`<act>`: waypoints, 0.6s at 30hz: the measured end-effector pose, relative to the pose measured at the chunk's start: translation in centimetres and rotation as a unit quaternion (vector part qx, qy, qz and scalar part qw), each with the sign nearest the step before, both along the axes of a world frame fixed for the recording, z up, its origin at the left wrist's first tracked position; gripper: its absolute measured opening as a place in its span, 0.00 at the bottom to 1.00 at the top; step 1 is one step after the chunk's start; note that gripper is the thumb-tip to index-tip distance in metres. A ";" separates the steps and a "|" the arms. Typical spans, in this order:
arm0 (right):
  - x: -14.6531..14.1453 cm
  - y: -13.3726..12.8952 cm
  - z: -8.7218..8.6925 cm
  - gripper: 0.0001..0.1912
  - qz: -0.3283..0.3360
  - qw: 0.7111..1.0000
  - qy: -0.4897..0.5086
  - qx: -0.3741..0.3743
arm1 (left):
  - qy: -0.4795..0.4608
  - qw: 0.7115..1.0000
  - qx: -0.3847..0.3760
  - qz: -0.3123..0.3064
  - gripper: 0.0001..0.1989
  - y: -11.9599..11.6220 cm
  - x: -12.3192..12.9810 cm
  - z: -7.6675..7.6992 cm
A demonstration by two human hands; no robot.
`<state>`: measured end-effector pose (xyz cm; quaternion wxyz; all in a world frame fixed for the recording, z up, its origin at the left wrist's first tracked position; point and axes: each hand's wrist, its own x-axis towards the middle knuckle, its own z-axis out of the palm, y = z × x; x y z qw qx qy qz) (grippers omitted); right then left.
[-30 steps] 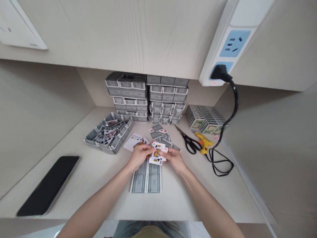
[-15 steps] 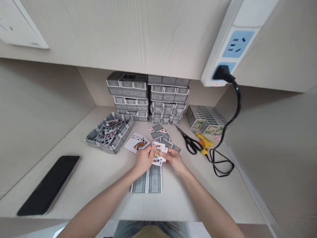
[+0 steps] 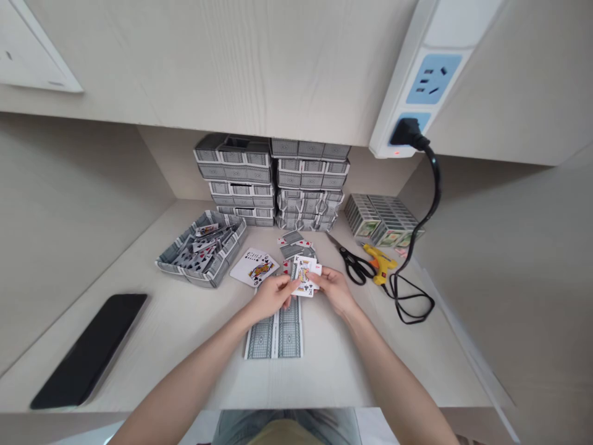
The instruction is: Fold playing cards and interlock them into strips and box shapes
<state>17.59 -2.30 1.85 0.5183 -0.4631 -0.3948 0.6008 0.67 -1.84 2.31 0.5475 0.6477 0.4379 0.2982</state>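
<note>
Between my two hands are a few playing cards (image 3: pixel 304 277), face up, a king on top and a red-marked card edge showing at the right. My left hand (image 3: pixel 273 295) pinches their left side, and my right hand (image 3: pixel 334 289) grips the right side with its thumb on the face. Below them lies a panel of face-down cards (image 3: pixel 274 339), its upper part hidden by my left hand. A face-up card pile with a queen (image 3: pixel 254 267) sits left of my hands. Loose cards (image 3: pixel 296 244) are scattered behind the held ones.
A card-built tray (image 3: pixel 201 247) holds loose cards. Stacked card-built boxes (image 3: pixel 278 179) stand at the back, near card packs (image 3: pixel 382 219). Black scissors (image 3: pixel 356 266) and a yellow glue gun (image 3: pixel 380 262) with a looped cable lie right. A black phone-like slab (image 3: pixel 90 349) lies left.
The held cards have shifted slightly right and turned more upright. My left fingers now hold their lower left edge. The whole view has moved a little.
</note>
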 end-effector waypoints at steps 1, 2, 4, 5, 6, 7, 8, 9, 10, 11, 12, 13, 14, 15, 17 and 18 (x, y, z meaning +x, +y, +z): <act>0.0 0.0 0.0 0.18 -0.002 1.000 -0.001 -0.001 | 0.009 1.000 0.006 0.002 0.21 0.0 0.0 0.0; -0.1 0.0 0.0 0.18 -0.003 1.000 0.000 -0.003 | 0.018 1.000 0.014 0.004 0.21 0.0 0.0 -0.1; -0.3 -0.1 -0.1 0.19 0.000 1.000 0.003 -0.004 | 0.036 0.998 0.043 0.010 0.22 -0.1 0.0 -0.3; -0.4 -0.1 -0.1 0.19 0.002 1.000 0.003 -0.005 | 0.045 0.997 0.063 0.016 0.22 -0.1 0.1 -0.4; -0.4 -0.1 -0.1 0.18 0.002 1.000 0.001 -0.004 | 0.052 0.995 0.083 0.025 0.22 -0.1 0.1 -0.5; -0.5 -0.2 -0.1 0.18 0.001 1.000 0.000 -0.003 | 0.059 0.992 0.101 0.037 0.22 -0.1 0.2 -0.6; -0.6 -0.2 -0.1 0.17 -0.002 1.000 -0.002 -0.001 | 0.067 0.990 0.115 0.048 0.22 -0.2 0.3 -0.6; -0.7 -0.2 -0.2 0.17 -0.006 1.000 -0.004 0.002 | 0.074 0.988 0.124 0.058 0.22 -0.2 0.4 -0.7; -0.7 -0.2 -0.3 0.17 -0.009 1.000 -0.006 0.005 | 0.081 0.986 0.127 0.066 0.23 -0.2 0.4 -0.7; -0.8 -0.1 -0.3 0.17 -0.010 1.000 -0.008 0.008 | 0.088 0.985 0.127 0.072 0.23 -0.3 0.4 -0.8; -0.8 -0.1 -0.4 0.17 -0.008 1.000 -0.011 0.011 | 0.095 0.984 0.128 0.075 0.23 -0.2 0.4 -0.8; -0.8 -0.1 -0.4 0.17 -0.005 1.000 -0.015 0.013 | 0.101 0.983 0.130 0.076 0.23 -0.2 0.4 -0.8; -0.8 -0.1 -0.4 0.17 0.000 1.000 -0.019 0.016 | 0.105 0.983 0.132 0.075 0.23 -0.2 0.3 -0.8; -0.7 -0.1 -0.4 0.17 0.006 1.000 -0.021 0.019 | 0.109 0.982 0.136 0.073 0.23 -0.1 0.3 -0.8; -0.4 -0.1 -0.2 0.17 0.023 0.999 -0.011 0.029 | 0.116 0.980 0.147 0.071 0.23 0.1 0.2 -0.8; -0.3 -0.1 0.0 0.17 0.035 0.999 -0.001 0.034 | 0.120 0.978 0.153 0.071 0.23 0.1 0.2 -0.8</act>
